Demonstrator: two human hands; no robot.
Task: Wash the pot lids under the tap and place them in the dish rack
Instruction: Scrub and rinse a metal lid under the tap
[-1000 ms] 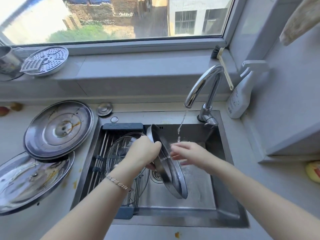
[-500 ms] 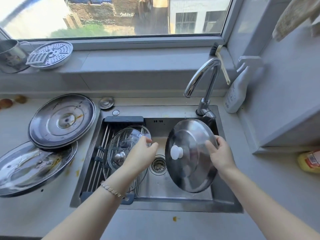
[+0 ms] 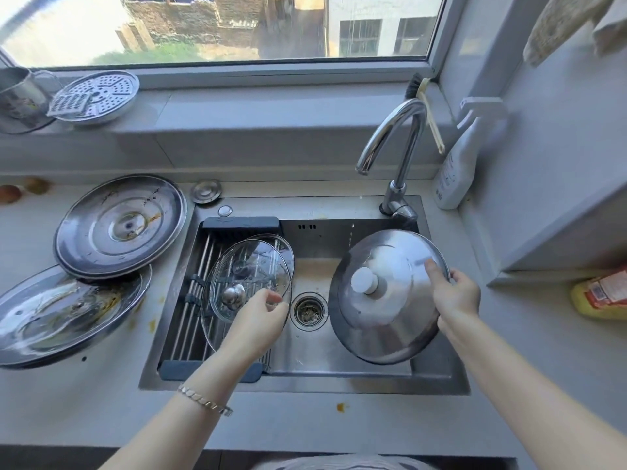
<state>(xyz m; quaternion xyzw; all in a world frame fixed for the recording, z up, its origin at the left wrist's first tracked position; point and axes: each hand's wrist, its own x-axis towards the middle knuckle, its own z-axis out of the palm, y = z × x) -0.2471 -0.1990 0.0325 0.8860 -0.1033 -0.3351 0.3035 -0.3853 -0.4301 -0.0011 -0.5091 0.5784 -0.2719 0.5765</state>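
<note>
Over the right half of the sink (image 3: 339,359): my right grip (image 3: 454,296) pinches the steel lid (image 3: 380,323) at its right rim, thumb laid across the top face, other fingers hidden behind the edge. The lid hangs clear of the basin floor, tilted, with its white knob (image 3: 364,282) facing up and toward me.

My left grip (image 3: 258,320) holds nothing that I can see. Its fingers are loosely curled at the near rim of the front glass lid (image 3: 244,269); I cannot tell whether they touch it.

Dish rack (image 3: 200,266): it spans the left half of the sink, with its bars running away from me. Two glass lids lean in it, the second glass lid (image 3: 283,247) just behind the first.

Drain (image 3: 308,310): it sits between the rack and the steel lid.

Tap (image 3: 397,130): it stands up and behind the steel lid. No stream shows at the spout.

Judgement: rinse looks finished, racking comes next. The rack lies straight left of the held lid, across the drain. My left grip is the nearer one, but the lid is in my right. It must either cross over the drain or be handed over, and it needs turning on edge to slot in beside the glass lids.

Surface (image 3: 305,425): on the left, two large stained lids wait unwashed, the far one (image 3: 118,225) overlapping the near one (image 3: 61,317).
</note>
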